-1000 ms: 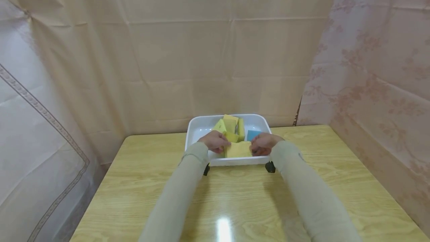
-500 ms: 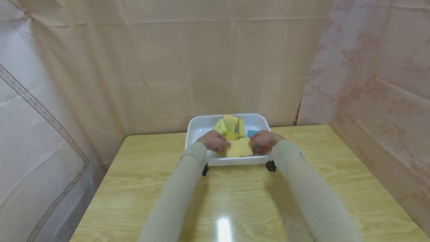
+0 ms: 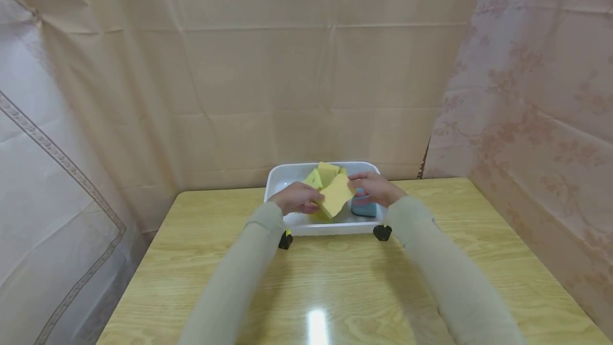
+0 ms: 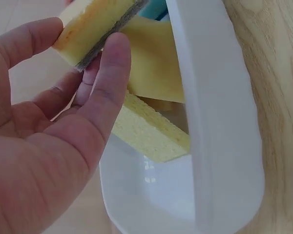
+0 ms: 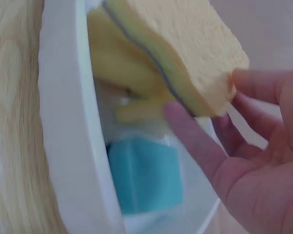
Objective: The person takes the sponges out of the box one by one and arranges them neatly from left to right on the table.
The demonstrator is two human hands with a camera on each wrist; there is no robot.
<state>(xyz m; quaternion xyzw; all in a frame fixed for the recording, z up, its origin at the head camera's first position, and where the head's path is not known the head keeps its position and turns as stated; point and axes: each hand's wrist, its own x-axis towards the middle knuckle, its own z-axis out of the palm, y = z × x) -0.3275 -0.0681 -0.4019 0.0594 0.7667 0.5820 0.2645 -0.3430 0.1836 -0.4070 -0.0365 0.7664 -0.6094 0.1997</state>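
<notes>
A yellow sponge (image 3: 336, 195) with a grey scouring layer is held tilted above the white tray (image 3: 330, 230). My left hand (image 3: 296, 197) pinches its left end between thumb and fingers; the left wrist view shows the thumb on the grey side of the sponge (image 4: 100, 29). On the opposite end, my right hand (image 3: 375, 189) grips a corner, index finger on the yellow face and thumb by the grey layer. Below lie several yellow sponges (image 4: 151, 129) in the tray. A blue block (image 5: 146, 175), apparently a sponge, lies in the tray beneath my right hand.
The tray stands at the back of a wood-grain table (image 3: 330, 281), close to a beige curtain (image 3: 306, 95). Flowered cloth (image 3: 536, 121) hangs on the right side. Black pieces (image 3: 382, 232) show beneath both wrists.
The held sponge has risen from the tray's front and turned to a slant. My right hand has moved up and back, uncovering more of the blue block; my left has shifted slightly left.
</notes>
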